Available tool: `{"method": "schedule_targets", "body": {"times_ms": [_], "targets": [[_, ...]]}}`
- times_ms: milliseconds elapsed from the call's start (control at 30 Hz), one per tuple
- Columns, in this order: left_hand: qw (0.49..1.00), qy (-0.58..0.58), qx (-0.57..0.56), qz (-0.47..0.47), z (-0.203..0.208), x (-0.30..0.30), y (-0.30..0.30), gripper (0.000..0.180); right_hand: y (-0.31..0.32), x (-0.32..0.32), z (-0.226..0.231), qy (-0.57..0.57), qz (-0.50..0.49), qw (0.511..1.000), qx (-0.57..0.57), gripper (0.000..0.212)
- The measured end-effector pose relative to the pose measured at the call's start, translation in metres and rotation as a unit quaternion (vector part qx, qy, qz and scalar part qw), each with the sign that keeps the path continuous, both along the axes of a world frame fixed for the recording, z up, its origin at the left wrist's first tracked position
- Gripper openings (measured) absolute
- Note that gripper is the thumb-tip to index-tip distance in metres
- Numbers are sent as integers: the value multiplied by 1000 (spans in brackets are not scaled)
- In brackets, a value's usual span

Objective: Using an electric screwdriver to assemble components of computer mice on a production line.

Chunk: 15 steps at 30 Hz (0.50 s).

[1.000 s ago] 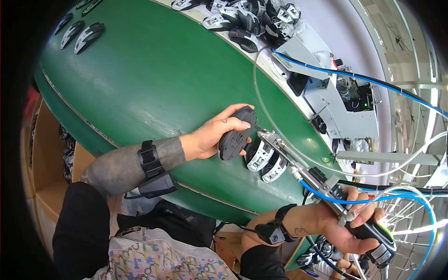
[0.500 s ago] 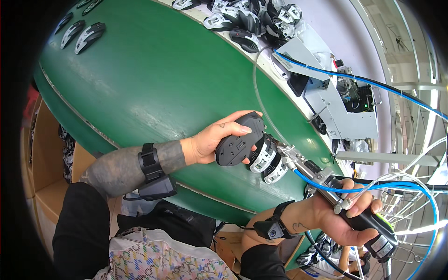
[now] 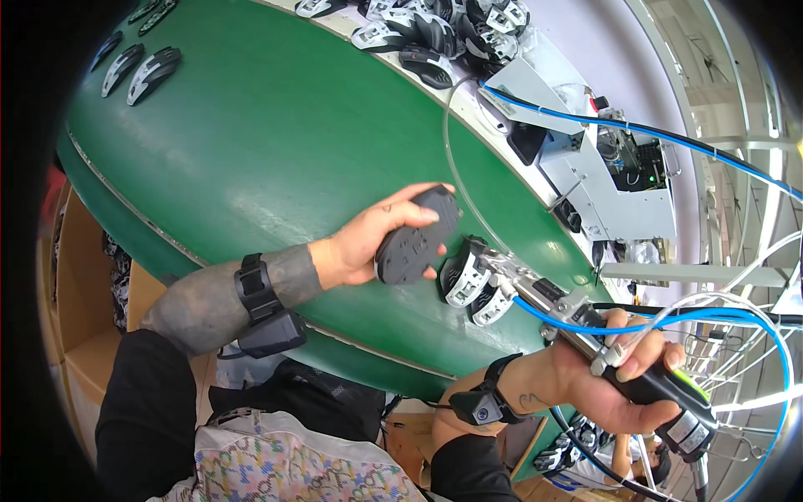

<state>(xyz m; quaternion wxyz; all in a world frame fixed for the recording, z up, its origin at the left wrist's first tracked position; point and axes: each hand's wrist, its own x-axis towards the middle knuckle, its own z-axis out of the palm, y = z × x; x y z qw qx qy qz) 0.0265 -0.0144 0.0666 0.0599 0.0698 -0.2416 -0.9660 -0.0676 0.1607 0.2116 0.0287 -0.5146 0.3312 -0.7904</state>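
My left hand (image 3: 368, 238) is closed around a dark computer mouse (image 3: 418, 238), thumb across it, its underside turned up and blurred. In my right hand (image 3: 615, 376), fingers wrap the black grip of an electric screwdriver (image 3: 661, 410) with a metal front attachment (image 3: 539, 293) and blue and clear tubes. The front end points left toward two black-and-white mouse shells (image 3: 464, 280) on the green table mat (image 3: 293, 159), just right of the held mouse. Whether the attachment touches the shells I cannot tell.
Several mouse shells (image 3: 418, 33) are heaped on the white ledge at the back, with others (image 3: 155, 75) at far left. A white machine housing (image 3: 602, 188) stands far right. A clear tube (image 3: 452, 159) crosses the mat. Cardboard boxes (image 3: 96, 335) stand lower left; another person (image 3: 623, 460) is lower right.
My left hand has drawn the mouse slightly away from the two shells, widening the gap between them. My right hand keeps its hold on the screwdriver. The view has shifted a little.
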Motion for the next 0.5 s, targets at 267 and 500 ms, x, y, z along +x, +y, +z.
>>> {"method": "schedule_targets", "body": {"times_ms": [267,500], "targets": [[995,-38,25,93,-10,-6,-11,50,0,21,3,-14,53,998,-7,45],[994,15,50,97,-6,-2,-13,52,-12,26,0,-2,66,997,46,44]]}}
